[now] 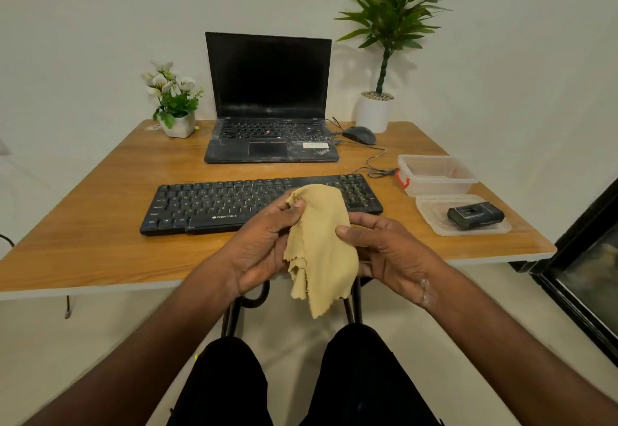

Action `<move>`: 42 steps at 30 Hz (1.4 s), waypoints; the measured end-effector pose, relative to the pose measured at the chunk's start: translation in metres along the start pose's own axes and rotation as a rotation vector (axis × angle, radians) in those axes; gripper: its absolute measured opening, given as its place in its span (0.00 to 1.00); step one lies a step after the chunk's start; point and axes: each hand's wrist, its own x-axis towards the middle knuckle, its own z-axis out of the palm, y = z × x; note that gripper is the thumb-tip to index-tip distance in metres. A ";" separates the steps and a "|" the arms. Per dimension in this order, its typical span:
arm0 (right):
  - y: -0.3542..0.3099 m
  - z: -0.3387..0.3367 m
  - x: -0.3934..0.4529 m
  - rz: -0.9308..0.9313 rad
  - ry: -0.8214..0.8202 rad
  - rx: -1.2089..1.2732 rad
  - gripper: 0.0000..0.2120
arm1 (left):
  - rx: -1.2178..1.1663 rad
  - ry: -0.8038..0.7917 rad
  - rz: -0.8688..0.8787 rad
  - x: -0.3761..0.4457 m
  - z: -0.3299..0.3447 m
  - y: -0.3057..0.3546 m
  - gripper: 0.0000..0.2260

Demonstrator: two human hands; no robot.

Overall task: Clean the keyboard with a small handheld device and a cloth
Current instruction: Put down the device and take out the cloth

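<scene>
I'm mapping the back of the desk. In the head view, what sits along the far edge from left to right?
Flower pot → laptop → mouse → tall potted plant.

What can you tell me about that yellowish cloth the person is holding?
The cloth is tan-yellow, thin and soft-looking, with frayed, ragged edges. It hangs crumpled in front of the keyboard, above the table's near edge. The left hand pinches its upper corner; the right hand grips its right side. Its lower end dangles free.
</scene>
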 end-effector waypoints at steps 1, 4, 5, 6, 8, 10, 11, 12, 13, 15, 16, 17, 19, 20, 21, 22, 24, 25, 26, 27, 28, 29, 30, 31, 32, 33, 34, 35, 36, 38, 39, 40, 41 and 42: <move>0.000 0.000 0.001 0.001 0.040 -0.005 0.17 | 0.063 0.032 -0.016 0.000 -0.002 0.001 0.15; 0.003 0.000 0.004 0.001 0.167 0.004 0.16 | 0.192 0.089 -0.118 0.000 -0.007 0.001 0.15; 0.004 0.000 0.006 0.003 0.199 0.005 0.15 | 0.207 0.086 -0.156 -0.001 -0.008 0.001 0.18; 0.005 0.001 0.007 0.002 0.226 -0.008 0.14 | 0.219 0.074 -0.186 -0.002 -0.008 0.001 0.22; 0.006 0.001 0.009 -0.009 0.267 -0.069 0.12 | 0.272 0.057 -0.188 -0.004 -0.007 0.002 0.26; 0.006 0.002 0.006 -0.039 0.253 -0.126 0.11 | 0.335 0.075 -0.120 -0.003 -0.008 0.003 0.27; 0.004 0.003 0.005 -0.069 0.225 -0.142 0.12 | 0.341 0.082 -0.068 -0.002 -0.008 0.003 0.28; 0.002 0.003 0.003 -0.113 0.195 -0.151 0.12 | 0.332 0.083 -0.012 -0.001 -0.009 0.004 0.28; 0.001 0.002 0.002 -0.173 0.169 -0.160 0.11 | 0.330 0.080 0.049 0.001 -0.009 0.004 0.29; -0.002 -0.001 0.002 -0.278 0.164 -0.206 0.09 | 0.391 0.097 0.168 0.004 -0.011 0.004 0.30; -0.001 -0.001 0.002 -0.300 0.189 -0.241 0.14 | 0.452 0.116 0.223 0.005 -0.011 0.004 0.30; 0.000 -0.001 0.002 -0.302 0.216 -0.271 0.19 | 0.520 0.131 0.276 0.005 -0.011 0.004 0.30; 0.003 0.000 0.003 -0.267 0.247 -0.293 0.21 | 0.657 0.140 0.359 0.002 -0.010 0.003 0.28; 0.005 0.000 0.004 -0.234 0.250 -0.279 0.20 | 0.709 0.144 0.382 -0.001 -0.008 0.002 0.26; 0.005 -0.001 0.004 -0.197 0.249 -0.244 0.19 | 0.742 0.152 0.389 -0.002 -0.006 0.001 0.27; 0.004 -0.001 0.005 -0.161 0.248 -0.193 0.18 | 0.748 0.153 0.386 -0.004 -0.005 0.001 0.27; 0.003 0.000 0.005 -0.122 0.230 -0.083 0.12 | 0.719 0.127 0.382 -0.002 -0.007 0.001 0.26; 0.003 0.000 0.005 -0.111 0.206 -0.029 0.07 | 0.705 0.100 0.377 -0.002 -0.008 0.001 0.24; 0.004 0.001 0.004 -0.100 0.183 0.011 0.06 | 0.698 0.068 0.360 0.000 -0.010 0.002 0.21; 0.005 0.002 0.004 -0.093 0.160 0.039 0.10 | 0.693 0.037 0.335 0.000 -0.011 0.003 0.18; 0.006 0.003 0.005 -0.089 0.148 0.070 0.14 | 0.696 0.014 0.316 0.000 -0.013 0.005 0.18; 0.007 0.005 0.006 -0.083 0.151 0.121 0.18 | 0.706 -0.004 0.312 -0.001 -0.013 0.006 0.18; 0.006 0.007 0.005 -0.065 0.159 0.202 0.20 | 0.743 -0.013 0.334 -0.001 -0.014 0.008 0.19; 0.006 0.009 0.005 -0.035 0.158 0.319 0.19 | 0.803 -0.015 0.382 0.000 -0.014 0.009 0.21; 0.006 0.010 0.006 -0.001 0.145 0.450 0.18 | 0.868 -0.010 0.443 0.000 -0.013 0.010 0.23; 0.006 0.012 0.006 0.023 0.124 0.571 0.17 | 0.920 -0.005 0.502 0.002 -0.012 0.010 0.24; 0.007 0.016 0.005 0.042 0.108 0.657 0.17 | 0.962 0.003 0.554 0.003 -0.011 0.008 0.24; 0.009 0.020 0.005 0.058 0.098 0.692 0.17 | 0.997 0.012 0.597 0.004 -0.010 0.007 0.24; 0.011 0.025 0.004 0.075 0.098 0.674 0.17 | 1.022 0.017 0.627 0.005 -0.010 0.006 0.23; 0.015 0.032 0.004 0.103 0.138 0.576 0.17 | 1.034 0.015 0.654 0.005 -0.012 0.006 0.22; 0.016 0.034 0.004 0.096 0.167 0.552 0.19 | 1.027 0.004 0.649 0.004 -0.014 0.006 0.22; 0.016 0.033 0.004 0.073 0.194 0.556 0.22 | 1.020 -0.019 0.633 0.003 -0.016 0.008 0.22; 0.017 0.032 0.005 0.036 0.217 0.577 0.24 | 1.009 -0.053 0.609 0.002 -0.019 0.009 0.23; 0.016 0.031 0.006 -0.001 0.235 0.599 0.25 | 0.995 -0.091 0.574 0.000 -0.021 0.012 0.24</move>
